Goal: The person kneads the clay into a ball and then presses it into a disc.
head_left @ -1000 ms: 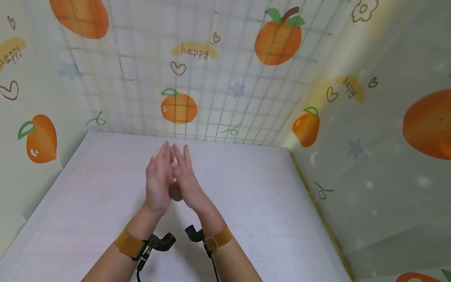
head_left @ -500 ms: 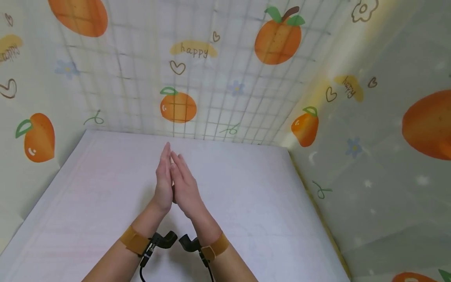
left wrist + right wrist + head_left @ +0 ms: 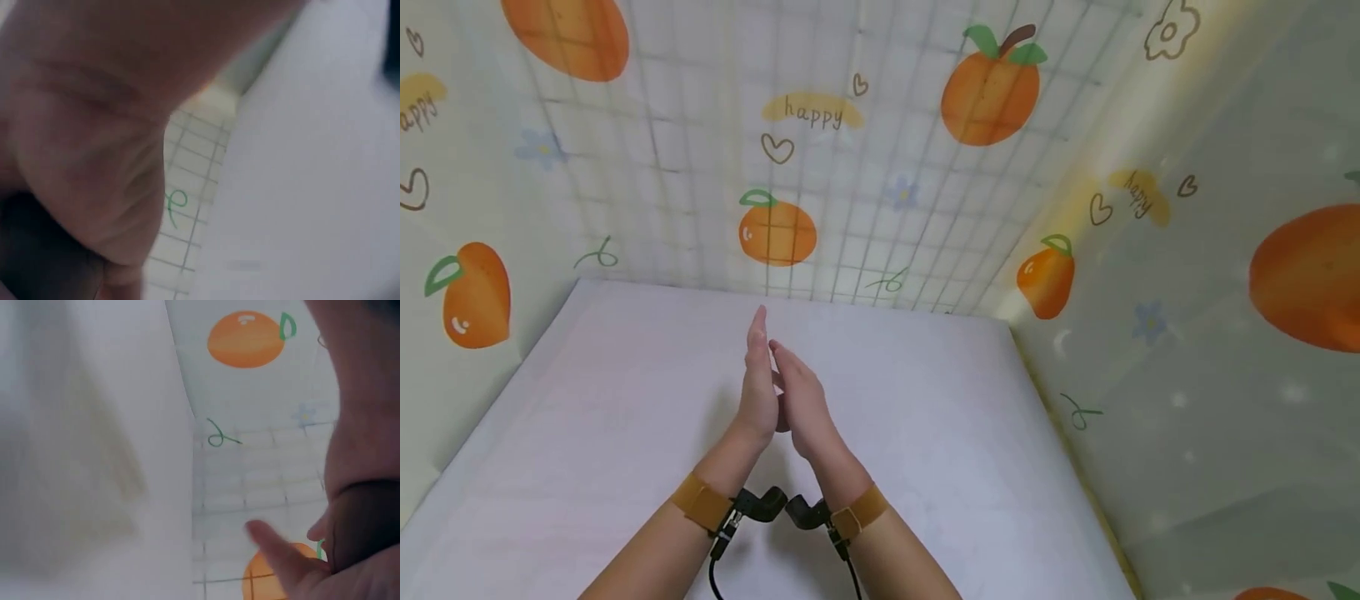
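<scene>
A small dark brown lump (image 3: 783,414), rounded at its lower edge, sits between the palms of my two hands above the table. My left hand (image 3: 759,387) stands on edge with straight fingers, its palm against the lump. Facing it, my right hand (image 3: 807,404) presses from the other side, its fingers also extended and leaning toward the left hand. In the left wrist view the dark lump (image 3: 50,256) shows at the lower left, partly covered by a palm. The right wrist view shows the smooth lump (image 3: 369,525) between the hands; its kind is unclear.
A white table surface (image 3: 625,400) lies under the hands. Pale curtains (image 3: 865,158) printed with oranges surround it, with a wire grid behind the back one. Each wrist wears a brown strap (image 3: 702,502) with a small black camera (image 3: 762,504) and cable.
The palms have come closer around the lump, then slid against each other. The left hand has moved right and slightly forward; the right hand has drawn back relative to it.
</scene>
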Demonstrator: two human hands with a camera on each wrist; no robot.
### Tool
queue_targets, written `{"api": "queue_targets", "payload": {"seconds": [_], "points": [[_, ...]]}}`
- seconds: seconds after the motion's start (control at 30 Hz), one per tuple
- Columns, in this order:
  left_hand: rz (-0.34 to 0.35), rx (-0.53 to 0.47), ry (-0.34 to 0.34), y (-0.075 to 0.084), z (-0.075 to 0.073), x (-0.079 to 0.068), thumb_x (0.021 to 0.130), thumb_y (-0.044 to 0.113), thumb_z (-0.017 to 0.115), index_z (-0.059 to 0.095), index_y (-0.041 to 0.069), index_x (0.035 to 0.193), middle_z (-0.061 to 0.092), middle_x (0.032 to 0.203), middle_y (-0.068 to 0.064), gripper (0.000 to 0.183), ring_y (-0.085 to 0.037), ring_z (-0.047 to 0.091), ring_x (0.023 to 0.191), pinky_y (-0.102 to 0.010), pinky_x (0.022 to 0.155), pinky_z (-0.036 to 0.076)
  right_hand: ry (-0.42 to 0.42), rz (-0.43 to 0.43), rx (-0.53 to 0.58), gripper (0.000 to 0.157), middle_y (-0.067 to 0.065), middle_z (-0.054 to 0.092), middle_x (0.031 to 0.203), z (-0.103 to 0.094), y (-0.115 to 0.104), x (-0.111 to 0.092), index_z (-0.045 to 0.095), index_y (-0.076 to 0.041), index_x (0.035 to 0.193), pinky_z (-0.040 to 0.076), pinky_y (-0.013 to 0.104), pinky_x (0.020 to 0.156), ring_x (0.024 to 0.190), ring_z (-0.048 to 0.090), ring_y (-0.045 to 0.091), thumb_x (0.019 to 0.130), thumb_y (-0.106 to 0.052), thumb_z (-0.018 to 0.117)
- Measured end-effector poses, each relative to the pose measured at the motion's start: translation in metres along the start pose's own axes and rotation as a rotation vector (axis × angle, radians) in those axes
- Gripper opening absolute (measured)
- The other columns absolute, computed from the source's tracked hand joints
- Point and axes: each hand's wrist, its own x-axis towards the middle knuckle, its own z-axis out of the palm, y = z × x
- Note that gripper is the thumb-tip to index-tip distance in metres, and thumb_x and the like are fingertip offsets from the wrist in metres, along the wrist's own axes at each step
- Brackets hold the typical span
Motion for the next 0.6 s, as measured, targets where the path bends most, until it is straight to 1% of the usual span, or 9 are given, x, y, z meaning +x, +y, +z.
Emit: {"api": "queue_targets", "payload": {"seconds": [0.07, 0.2, 0.3, 0.37, 0.43, 0.47, 0.53, 0.57, 0.6], "points": [[0.025, -0.019, 0.032, -0.001, 0.000, 0.000, 0.107, 0.063, 0.020, 0.012, 0.035, 0.173, 0.006, 0.181, 0.013, 0.072, -0.011, 0.003, 0.168, -0.057, 0.135, 0.000, 0.007, 0.038, 0.054, 0.058, -0.007, 0.048, 0.167, 0.002, 0.004, -0.002, 0.055, -0.028, 0.158, 0.046, 0.052, 0.120, 0.150, 0.052, 0.022, 0.110, -0.059, 0.045], [0.095, -0.045, 0.077, 0.002, -0.003, 0.001, 0.108, 0.060, 0.024, 0.016, 0.033, 0.173, 0.009, 0.182, 0.012, 0.071, -0.009, 0.002, 0.168, -0.058, 0.134, -0.003, -0.023, 0.024, 0.074, 0.058, 0.000, 0.048, 0.168, 0.005, 0.005, -0.002, 0.055, -0.028, 0.158, 0.050, 0.054, 0.115, 0.149, 0.053, 0.024, 0.110, -0.060, 0.045], [0.103, -0.028, 0.083, 0.002, -0.006, 0.001, 0.107, 0.058, 0.025, 0.015, 0.033, 0.173, 0.008, 0.182, 0.011, 0.071, -0.011, 0.002, 0.168, -0.064, 0.132, -0.004, -0.064, -0.007, 0.049, 0.061, 0.009, 0.048, 0.168, 0.003, 0.008, 0.001, 0.051, -0.026, 0.161, 0.052, 0.058, 0.112, 0.148, 0.055, 0.031, 0.112, -0.061, 0.042], [0.088, 0.006, 0.075, 0.001, -0.008, 0.000, 0.108, 0.057, 0.025, 0.014, 0.034, 0.173, 0.007, 0.182, 0.013, 0.070, -0.013, 0.002, 0.168, -0.068, 0.131, -0.003, -0.085, -0.017, 0.032, 0.063, 0.012, 0.046, 0.169, 0.000, 0.011, 0.004, 0.049, -0.024, 0.162, 0.054, 0.060, 0.108, 0.147, 0.056, 0.034, 0.112, -0.061, 0.043], [0.059, 0.071, 0.053, -0.001, -0.012, -0.001, 0.109, 0.058, 0.025, 0.011, 0.037, 0.173, 0.005, 0.181, 0.015, 0.069, -0.015, 0.003, 0.169, -0.073, 0.129, 0.001, -0.086, -0.032, -0.009, 0.064, 0.012, 0.045, 0.169, -0.006, 0.014, 0.009, 0.048, -0.024, 0.163, 0.055, 0.059, 0.107, 0.145, 0.058, 0.036, 0.111, -0.061, 0.046], [0.046, 0.123, 0.036, -0.003, -0.015, -0.001, 0.110, 0.059, 0.025, 0.010, 0.037, 0.173, 0.002, 0.182, 0.015, 0.069, -0.017, 0.002, 0.169, -0.075, 0.128, 0.004, -0.075, -0.041, -0.044, 0.064, 0.012, 0.046, 0.169, -0.011, 0.015, 0.013, 0.047, -0.025, 0.163, 0.057, 0.056, 0.106, 0.144, 0.058, 0.036, 0.110, -0.062, 0.047], [0.021, 0.269, -0.010, -0.004, -0.022, -0.001, 0.111, 0.060, 0.024, 0.009, 0.035, 0.174, -0.004, 0.182, 0.013, 0.069, -0.021, -0.003, 0.169, -0.074, 0.129, 0.003, -0.029, -0.040, -0.156, 0.064, 0.014, 0.050, 0.166, -0.025, 0.017, 0.023, 0.046, -0.030, 0.163, 0.061, 0.052, 0.099, 0.136, 0.066, 0.036, 0.109, -0.065, 0.047], [0.008, 0.365, -0.040, -0.005, -0.027, -0.001, 0.112, 0.060, 0.023, 0.008, 0.034, 0.174, -0.008, 0.182, 0.010, 0.069, -0.024, -0.006, 0.170, -0.073, 0.129, 0.003, -0.003, -0.038, -0.226, 0.066, 0.014, 0.053, 0.163, -0.035, 0.017, 0.029, 0.045, -0.032, 0.164, 0.063, 0.049, 0.095, 0.130, 0.070, 0.037, 0.108, -0.067, 0.045], [-0.001, 0.467, -0.074, -0.007, -0.032, 0.000, 0.112, 0.061, 0.022, 0.006, 0.032, 0.174, -0.012, 0.182, 0.006, 0.071, -0.026, -0.010, 0.169, -0.073, 0.129, 0.001, 0.027, -0.035, -0.304, 0.066, 0.016, 0.063, 0.151, -0.047, 0.020, 0.036, 0.044, -0.034, 0.164, 0.064, 0.047, 0.092, 0.118, 0.075, 0.035, 0.108, -0.069, 0.043]]}}
